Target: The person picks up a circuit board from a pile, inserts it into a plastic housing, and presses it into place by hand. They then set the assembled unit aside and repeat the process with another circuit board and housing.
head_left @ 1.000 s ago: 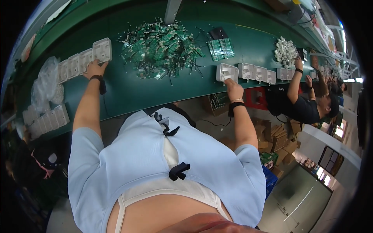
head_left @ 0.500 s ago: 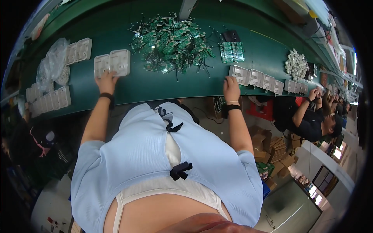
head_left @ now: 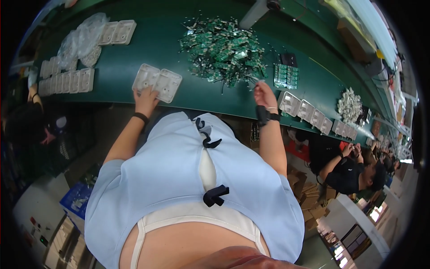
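Observation:
My left hand (head_left: 146, 104) grips the near edges of two white plastic housings (head_left: 168, 84) lying side by side, open face up, with its fingers reaching into them. To the right of these lies a large heap of green circuit boards (head_left: 219, 49) with thin black wires. My right hand (head_left: 266, 95) is at the heap's near right edge, its fingers bent together beside some wires. Whatever is between those fingertips is too small to make out.
On the right are a row of housings (head_left: 306, 110), a stack of green boards (head_left: 285, 76) and a pile of small white parts (head_left: 349, 106). More housings (head_left: 80, 80) and a clear plastic bag (head_left: 85, 38) lie left. A co-worker (head_left: 354, 172) sits right; a metal post (head_left: 254, 15) stands behind the heap.
My right hand has left the row of housings and moved to the edge of the board heap. My left hand has drawn the two housings nearer and turned them slightly. The view has shifted.

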A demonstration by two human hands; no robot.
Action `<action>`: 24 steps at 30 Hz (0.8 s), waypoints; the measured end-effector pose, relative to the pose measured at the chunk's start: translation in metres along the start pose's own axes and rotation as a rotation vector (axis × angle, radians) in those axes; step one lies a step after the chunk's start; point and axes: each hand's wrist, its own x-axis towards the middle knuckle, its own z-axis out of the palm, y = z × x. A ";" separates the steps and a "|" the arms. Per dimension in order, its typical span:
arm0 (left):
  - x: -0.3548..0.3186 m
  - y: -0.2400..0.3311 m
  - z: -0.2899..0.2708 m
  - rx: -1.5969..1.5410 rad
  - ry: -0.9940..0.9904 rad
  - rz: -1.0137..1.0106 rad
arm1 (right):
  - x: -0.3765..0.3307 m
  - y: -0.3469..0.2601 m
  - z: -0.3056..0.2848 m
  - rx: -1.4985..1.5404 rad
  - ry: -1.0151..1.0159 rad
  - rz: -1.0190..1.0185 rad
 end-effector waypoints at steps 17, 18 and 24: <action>0.004 0.077 -0.032 -0.156 0.243 -0.160 | -0.040 -0.004 0.090 0.359 -0.254 -0.244; 0.004 0.080 -0.035 -0.158 0.247 -0.161 | -0.043 -0.007 0.094 0.210 -0.223 -0.292; 0.014 0.096 -0.051 -0.617 0.369 0.024 | -0.020 -0.030 0.092 -0.358 -0.213 -0.162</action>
